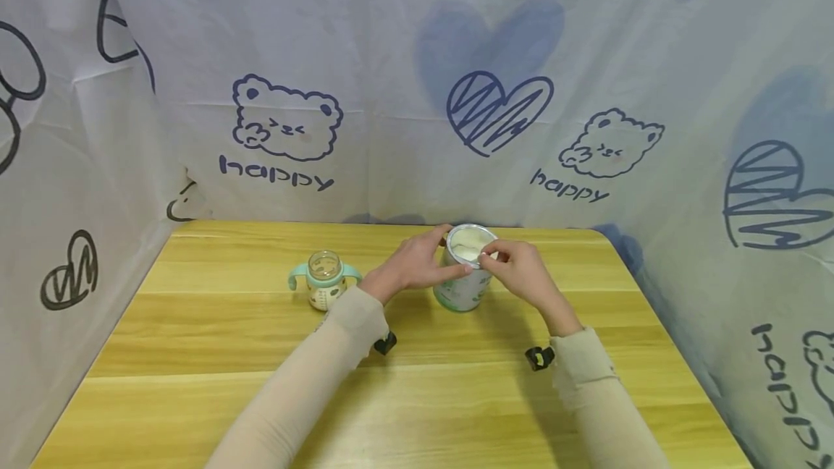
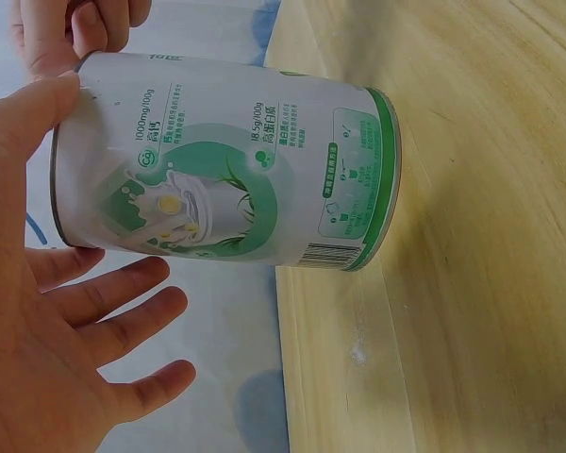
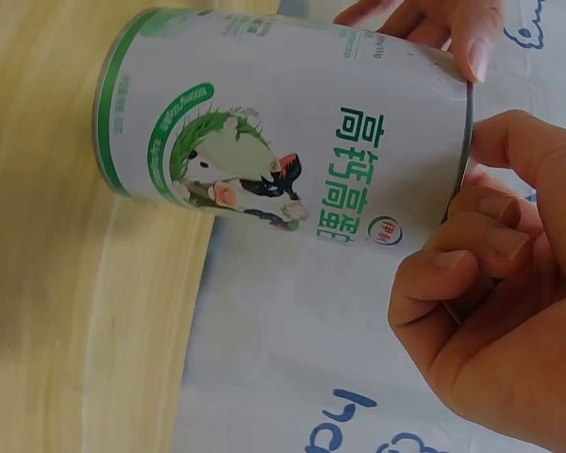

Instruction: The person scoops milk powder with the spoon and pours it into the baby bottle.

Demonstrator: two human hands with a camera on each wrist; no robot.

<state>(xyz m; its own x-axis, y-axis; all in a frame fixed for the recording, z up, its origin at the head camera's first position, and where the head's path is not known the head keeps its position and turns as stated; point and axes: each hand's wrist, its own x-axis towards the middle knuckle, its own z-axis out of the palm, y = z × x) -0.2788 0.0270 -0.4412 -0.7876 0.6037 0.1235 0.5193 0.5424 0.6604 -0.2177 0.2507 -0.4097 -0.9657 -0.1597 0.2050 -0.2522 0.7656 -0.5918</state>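
A white and green milk powder can (image 1: 464, 288) stands upright on the wooden table (image 1: 195, 382), its top open and white inside. My left hand (image 1: 420, 264) holds the can from the left near the top, thumb on the rim (image 2: 38, 118); its other fingers (image 2: 113, 316) spread loosely beside the can (image 2: 226, 160). My right hand (image 1: 511, 266) has its fingers curled (image 3: 481, 255) at the rim of the can (image 3: 292, 132) and pinches there; what lies between them is hidden. A small baby bottle (image 1: 324, 279) with teal handles stands open to the left.
A printed cloth (image 1: 391, 93) with bears and hearts walls the table at the back and both sides. The table's rounded far right corner (image 1: 602, 236) lies just behind the can. Bare wood stretches toward the near edge.
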